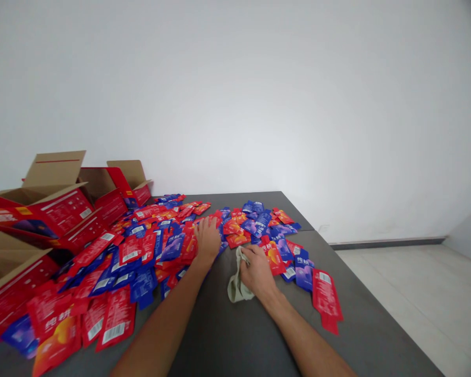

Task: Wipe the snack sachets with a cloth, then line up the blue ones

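My right hand [257, 269] is closed around a pale green cloth [237, 289], whose loose part hangs down onto the dark table [227, 340]. Just beyond its fingers lies a red pouch [272, 256] with an orange fruit print. My left hand [208, 238] rests against the right side of a large heap of red and blue pouches [141, 246], fingers stretched forward over them. Nothing shows gripped in it, though its palm side is hidden. A smaller heap of pouches [259, 220] spreads beyond and between the hands.
Several open red cardboard boxes [68, 212] stand along the left side, flaps up. A single red pouch [326, 296] lies near the table's right edge. A white wall [235, 94] rises behind the table, and pale floor [408, 283] shows at the right.
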Tool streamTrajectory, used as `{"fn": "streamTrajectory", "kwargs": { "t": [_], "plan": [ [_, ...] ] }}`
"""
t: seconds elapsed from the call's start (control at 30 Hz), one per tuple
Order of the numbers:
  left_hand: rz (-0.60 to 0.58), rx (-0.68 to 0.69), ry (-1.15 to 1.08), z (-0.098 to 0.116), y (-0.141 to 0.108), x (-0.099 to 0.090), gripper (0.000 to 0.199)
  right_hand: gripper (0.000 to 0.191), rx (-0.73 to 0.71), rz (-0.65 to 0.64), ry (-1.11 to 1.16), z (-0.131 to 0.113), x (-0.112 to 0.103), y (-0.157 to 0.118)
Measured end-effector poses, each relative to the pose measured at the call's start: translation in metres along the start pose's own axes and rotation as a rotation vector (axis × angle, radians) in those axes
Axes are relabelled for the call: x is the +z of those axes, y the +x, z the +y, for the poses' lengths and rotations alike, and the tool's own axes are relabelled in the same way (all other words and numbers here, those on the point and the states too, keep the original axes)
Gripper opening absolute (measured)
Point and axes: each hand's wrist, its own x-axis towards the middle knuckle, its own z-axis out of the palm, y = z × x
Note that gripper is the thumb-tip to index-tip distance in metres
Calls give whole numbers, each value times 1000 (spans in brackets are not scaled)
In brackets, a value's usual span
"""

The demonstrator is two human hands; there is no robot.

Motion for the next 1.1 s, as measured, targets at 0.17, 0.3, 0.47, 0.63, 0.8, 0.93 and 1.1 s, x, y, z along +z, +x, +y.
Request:
{"fn": "streamTrajectory", "kwargs": {
  "t": [0.17,0.3,0.47,0.63,0.8,0.93,1.1],
  "plan": [
    [-331,221,123,14,3,28,31,32,87,20,-81,3,-4,2],
    [-481,306,89,26,-8,55,33,27,100,22,-114,3,-6,3],
    [-511,310,128,28,-23,62,29,25,93,31,-103,2,-8,3],
    [-526,350,172,23,-35,46,27,27,89,50,-83,4,-6,3],
    [-503,371,200,26,-40,42,28,29,81,63,-78,4,-5,3],
    [-490,339,218,31,-37,46,28,28,57,59,-72,5,-6,4],
    [-487,304,188,32,-37,42,24,29,60,58,-78,7,-6,4]
  ]
}}
